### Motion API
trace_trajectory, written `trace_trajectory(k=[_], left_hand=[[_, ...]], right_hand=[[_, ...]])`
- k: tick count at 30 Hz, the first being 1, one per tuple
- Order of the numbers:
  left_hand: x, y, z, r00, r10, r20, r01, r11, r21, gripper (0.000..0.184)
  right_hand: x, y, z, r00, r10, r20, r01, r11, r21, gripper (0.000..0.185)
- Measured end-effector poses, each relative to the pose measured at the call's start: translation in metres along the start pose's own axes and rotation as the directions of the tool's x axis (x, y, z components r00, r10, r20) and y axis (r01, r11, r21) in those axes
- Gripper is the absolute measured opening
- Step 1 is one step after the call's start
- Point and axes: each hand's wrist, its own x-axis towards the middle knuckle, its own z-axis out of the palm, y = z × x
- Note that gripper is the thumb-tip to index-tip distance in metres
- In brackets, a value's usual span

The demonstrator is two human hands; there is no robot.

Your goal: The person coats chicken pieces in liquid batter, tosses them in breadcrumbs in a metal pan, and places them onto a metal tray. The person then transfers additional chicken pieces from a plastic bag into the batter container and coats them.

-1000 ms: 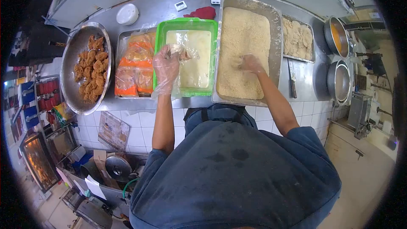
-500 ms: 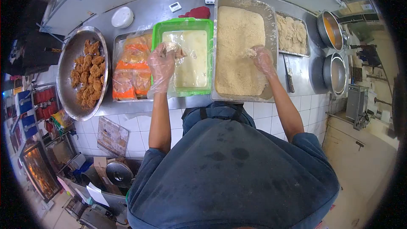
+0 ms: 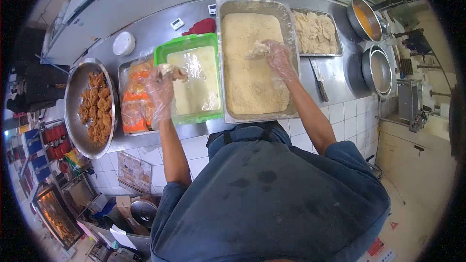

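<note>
Presently, in the head view, the left hand [image 3: 161, 94] grips one pale piece [image 3: 174, 72] over the left edge of the green tub [image 3: 199, 118], long axis roughly side to side; the deep pan [image 3: 252, 6] lies to its right. The right hand [image 3: 281, 63], nearer, is at the pan's pale powder [image 3: 252, 87]; its grip cannot be determined. Count: one tub, one pan, one knife [image 3: 319, 80] near the steel surface's [image 3: 340, 82] front edge.
</note>
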Motion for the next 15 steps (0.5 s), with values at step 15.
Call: trace_trajectory(k=[15], left_hand=[[-0.012,0.039,0.044,0.992,-0.041,-0.123,0.059,0.988,0.144,0.017]], right_hand=[[0.073,0.171,-0.228,0.986,0.059,0.157,-0.033,0.986,-0.166,0.050]])
